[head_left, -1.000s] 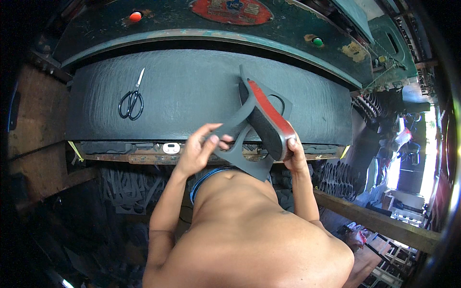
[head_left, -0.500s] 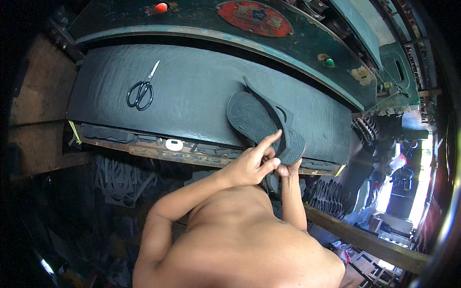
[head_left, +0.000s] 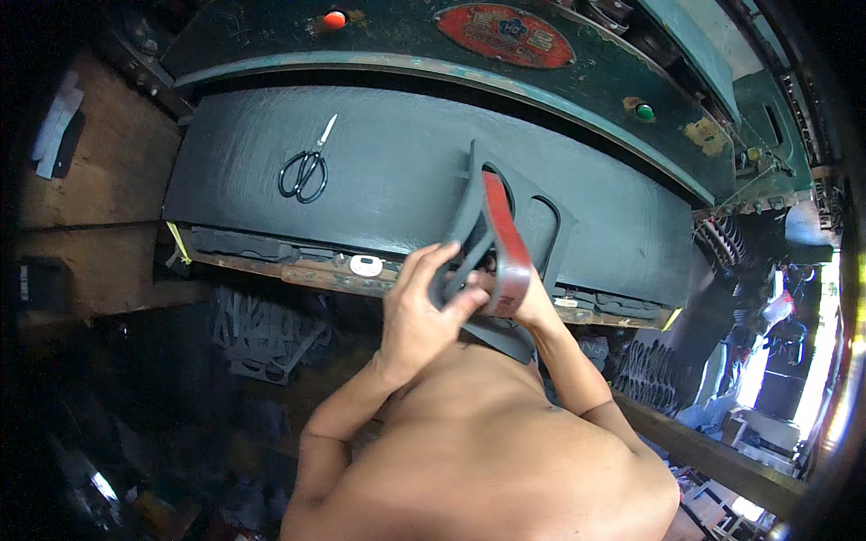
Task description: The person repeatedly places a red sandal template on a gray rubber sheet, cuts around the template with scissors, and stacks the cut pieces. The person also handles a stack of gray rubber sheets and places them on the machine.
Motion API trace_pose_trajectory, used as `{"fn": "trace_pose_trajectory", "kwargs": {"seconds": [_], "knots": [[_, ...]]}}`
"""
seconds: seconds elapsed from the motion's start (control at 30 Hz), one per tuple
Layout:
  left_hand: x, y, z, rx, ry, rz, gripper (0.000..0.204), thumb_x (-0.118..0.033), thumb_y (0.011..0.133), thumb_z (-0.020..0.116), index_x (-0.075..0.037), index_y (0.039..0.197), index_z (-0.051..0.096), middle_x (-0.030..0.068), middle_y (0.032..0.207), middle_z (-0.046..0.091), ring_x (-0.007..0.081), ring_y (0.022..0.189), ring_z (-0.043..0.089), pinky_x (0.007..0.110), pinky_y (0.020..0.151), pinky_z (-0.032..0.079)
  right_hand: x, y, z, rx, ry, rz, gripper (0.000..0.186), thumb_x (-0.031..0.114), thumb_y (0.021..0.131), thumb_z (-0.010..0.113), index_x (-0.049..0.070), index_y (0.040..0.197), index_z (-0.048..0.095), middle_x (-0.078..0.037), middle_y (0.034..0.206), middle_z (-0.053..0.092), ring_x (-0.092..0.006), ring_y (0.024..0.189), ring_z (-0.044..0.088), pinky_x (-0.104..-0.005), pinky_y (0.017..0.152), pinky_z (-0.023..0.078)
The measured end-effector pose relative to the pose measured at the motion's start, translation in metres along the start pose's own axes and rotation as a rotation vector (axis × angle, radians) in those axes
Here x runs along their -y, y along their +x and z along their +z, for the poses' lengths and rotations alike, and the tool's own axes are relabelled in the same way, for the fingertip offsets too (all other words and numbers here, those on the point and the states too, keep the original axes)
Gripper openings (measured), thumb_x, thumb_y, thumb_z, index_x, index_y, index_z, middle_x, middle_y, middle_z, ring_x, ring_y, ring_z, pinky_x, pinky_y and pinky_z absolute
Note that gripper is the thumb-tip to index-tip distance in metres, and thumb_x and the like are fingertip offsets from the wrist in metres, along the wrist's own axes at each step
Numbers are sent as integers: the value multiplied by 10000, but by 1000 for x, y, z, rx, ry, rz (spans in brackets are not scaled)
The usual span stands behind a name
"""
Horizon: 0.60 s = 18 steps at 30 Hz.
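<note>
Near the front edge of the grey work board (head_left: 379, 153), a sandal sole (head_left: 507, 239) is tipped with its red strip showing, among a grey cut-out sheet (head_left: 552, 225) with curved openings. My right hand (head_left: 528, 302) is closed on the sole's near end, partly hidden behind it. My left hand (head_left: 419, 307) has its fingers curled round the grey sheet's left part, thumb beside the sole. Black-handled scissors (head_left: 303, 176) lie on the board at the left, blade pointing away from me.
A green machine front with an orange button (head_left: 335, 20) and green button (head_left: 644, 112) spans the back. A small white device (head_left: 365, 265) sits on the front ledge. Wooden panels (head_left: 90, 171) stand left, grey scraps (head_left: 266, 334) hang below, and a wooden beam (head_left: 704, 446) runs at lower right.
The sole has turned from textured face up to red strip showing. My left hand has moved left from over the sandal onto the grey sheet. The view has shifted slightly.
</note>
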State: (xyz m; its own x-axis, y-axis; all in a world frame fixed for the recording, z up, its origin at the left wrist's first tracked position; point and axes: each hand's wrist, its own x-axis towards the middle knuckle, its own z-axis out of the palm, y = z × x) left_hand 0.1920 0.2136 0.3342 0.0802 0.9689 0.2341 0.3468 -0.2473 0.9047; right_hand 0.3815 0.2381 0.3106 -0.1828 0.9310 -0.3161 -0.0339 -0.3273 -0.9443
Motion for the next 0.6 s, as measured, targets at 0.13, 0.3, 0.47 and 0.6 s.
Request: {"fn": "trace_pose_trajectory", "kwargs": {"seconds": [0.13, 0.3, 0.47, 0.6], "knots": [[53, -9, -25, -130, -253, -363, 250, -155, 984, 686, 69, 1095, 686, 117, 997, 738, 164, 910, 659, 328, 832, 531, 14, -10, -4, -63, -154, 70, 765, 230, 762, 908, 37, 1379, 498, -12, 1105, 558, -151, 1028, 529, -326, 885, 477], [103, -34, -30, -276, -458, -443, 286, -209, 1027, 638, 50, 1144, 673, 73, 1081, 672, 127, 984, 600, 273, 856, 483, 50, -36, -64, -114, 231, -63, 303, 67, 730, 820, 83, 920, 585, 28, 855, 502, -117, 800, 495, -289, 757, 419], [128, -22, 2, -245, -388, -339, 267, -243, 1006, 682, 23, 1002, 655, 28, 942, 617, 95, 801, 541, 255, 724, 444, 62, -54, -105, -98, 133, -200, 368, 61, 724, 786, 69, 955, 500, 11, 805, 410, -125, 749, 414, -270, 702, 345], [118, -1, -2, -228, -476, -424, 219, -271, 1033, 643, -80, 935, 600, -52, 830, 582, 22, 673, 510, 201, 555, 464, 60, -75, -133, 25, 574, -277, 391, 62, 707, 724, 74, 1030, 503, 24, 795, 396, -133, 761, 435, -290, 736, 389]]}}
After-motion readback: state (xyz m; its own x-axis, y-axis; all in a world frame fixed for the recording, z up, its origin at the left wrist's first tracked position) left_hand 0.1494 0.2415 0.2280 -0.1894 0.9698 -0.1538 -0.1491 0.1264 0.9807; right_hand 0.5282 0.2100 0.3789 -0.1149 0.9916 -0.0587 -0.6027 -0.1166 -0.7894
